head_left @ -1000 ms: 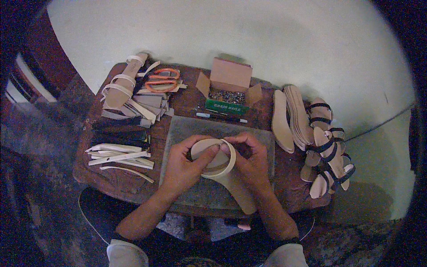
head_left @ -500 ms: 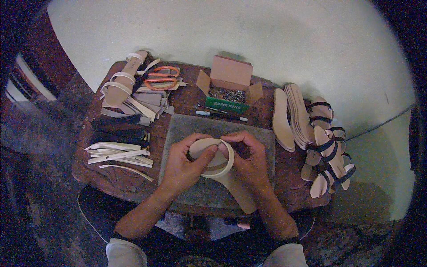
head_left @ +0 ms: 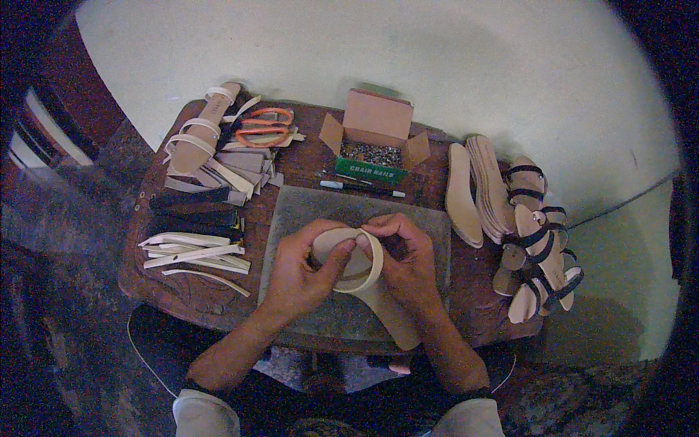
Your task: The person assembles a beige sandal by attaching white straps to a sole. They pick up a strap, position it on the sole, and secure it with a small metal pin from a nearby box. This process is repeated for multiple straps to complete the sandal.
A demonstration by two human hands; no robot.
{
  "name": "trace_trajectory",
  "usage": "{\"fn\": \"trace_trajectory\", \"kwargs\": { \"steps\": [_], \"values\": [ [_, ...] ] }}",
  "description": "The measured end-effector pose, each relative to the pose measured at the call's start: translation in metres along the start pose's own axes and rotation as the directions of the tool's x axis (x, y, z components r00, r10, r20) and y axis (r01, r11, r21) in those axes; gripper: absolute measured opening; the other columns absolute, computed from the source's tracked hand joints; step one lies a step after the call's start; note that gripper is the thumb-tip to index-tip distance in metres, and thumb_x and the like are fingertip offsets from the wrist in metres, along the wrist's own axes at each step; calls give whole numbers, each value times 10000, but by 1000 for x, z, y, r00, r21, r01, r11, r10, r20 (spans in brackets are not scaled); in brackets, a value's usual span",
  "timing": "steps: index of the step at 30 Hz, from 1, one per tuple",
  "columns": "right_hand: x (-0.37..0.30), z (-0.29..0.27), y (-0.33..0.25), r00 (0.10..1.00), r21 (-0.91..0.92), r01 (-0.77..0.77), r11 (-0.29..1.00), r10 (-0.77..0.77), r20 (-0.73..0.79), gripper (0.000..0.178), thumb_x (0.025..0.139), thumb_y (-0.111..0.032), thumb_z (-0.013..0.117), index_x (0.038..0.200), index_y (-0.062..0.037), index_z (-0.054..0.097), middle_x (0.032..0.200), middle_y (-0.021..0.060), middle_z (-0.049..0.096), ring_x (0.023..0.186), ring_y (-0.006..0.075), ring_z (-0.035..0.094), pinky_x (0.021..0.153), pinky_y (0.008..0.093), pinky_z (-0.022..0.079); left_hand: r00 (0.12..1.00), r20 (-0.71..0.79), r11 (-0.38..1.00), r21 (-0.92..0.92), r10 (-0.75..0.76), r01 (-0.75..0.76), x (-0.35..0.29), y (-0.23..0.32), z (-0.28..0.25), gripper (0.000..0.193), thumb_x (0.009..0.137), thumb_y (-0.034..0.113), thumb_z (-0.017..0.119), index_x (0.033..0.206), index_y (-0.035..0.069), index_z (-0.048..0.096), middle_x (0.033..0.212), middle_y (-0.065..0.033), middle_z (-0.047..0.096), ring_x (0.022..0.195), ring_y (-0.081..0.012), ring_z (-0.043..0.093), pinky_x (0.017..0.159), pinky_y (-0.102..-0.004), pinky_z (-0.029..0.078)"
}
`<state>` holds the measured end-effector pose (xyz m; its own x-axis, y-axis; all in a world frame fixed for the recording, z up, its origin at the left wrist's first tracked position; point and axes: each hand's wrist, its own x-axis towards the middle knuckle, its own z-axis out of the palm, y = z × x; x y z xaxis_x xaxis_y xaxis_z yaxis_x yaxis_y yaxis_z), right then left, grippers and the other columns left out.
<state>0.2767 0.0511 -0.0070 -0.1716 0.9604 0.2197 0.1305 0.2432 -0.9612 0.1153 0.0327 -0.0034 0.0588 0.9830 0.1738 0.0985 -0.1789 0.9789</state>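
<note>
Person in pale greyish sleeves [head_left: 206, 415], narrow dark bands [head_left: 473, 395] edging the cuffs, bare forearms [head_left: 237, 346] beyond them, dark legwear [head_left: 178, 353] on the near side of the tabletop [head_left: 171, 295], thin pale line [head_left: 148, 371] curving along each outer side.

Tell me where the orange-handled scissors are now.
In the head view, the orange-handled scissors lie on the table's far left part, between the white-strapped sandal and the open green box.
</note>
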Motion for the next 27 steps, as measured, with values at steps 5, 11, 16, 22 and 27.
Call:
{"fn": "trace_trajectory", "kwargs": {
  "steps": [5,11,16,22,27],
  "values": [
    [0,-2,2,999,7,-50,999,50,0,141,786,-49,683,904,-36,607,929,59,607,863,127,577,780,264,463,999,22,1000,4,-24,24,1,4,-1,176,854,148,621,962,10,604,839,-64,642,777,-114,600,672,-261,481],
    [4,-5,-7,991,-71,-124,990,127,40,190,786,-81,670,965,-43,619,943,72,644,889,163,606,800,296,474,980,32,975,-106,-195,198,3,7,0,165,855,139,622,967,17,616,862,-45,643,799,-105,600,706,-250,481],
    [5,-8,-8,971,-35,-227,973,229,71,200,796,-86,650,991,-50,630,964,80,654,905,173,615,818,312,478,980,36,973,-118,-194,197,5,4,1,165,853,136,622,967,16,619,861,-45,643,805,-105,599,714,-253,481],
    [5,-9,-6,973,-22,-214,977,215,89,229,796,-81,638,1023,-54,642,966,79,661,909,163,613,825,304,476,970,51,957,-162,-236,241,4,1,1,171,852,146,619,963,16,621,861,-50,644,803,-108,600,714,-257,481],
    [6,-9,-8,972,-43,-202,978,206,116,226,791,-66,638,1017,-51,644,964,74,663,909,160,612,823,298,478,965,56,959,-106,-257,262,4,1,0,179,842,150,625,955,11,620,844,-52,641,782,-111,601,684,-259,486]
  ]
}}
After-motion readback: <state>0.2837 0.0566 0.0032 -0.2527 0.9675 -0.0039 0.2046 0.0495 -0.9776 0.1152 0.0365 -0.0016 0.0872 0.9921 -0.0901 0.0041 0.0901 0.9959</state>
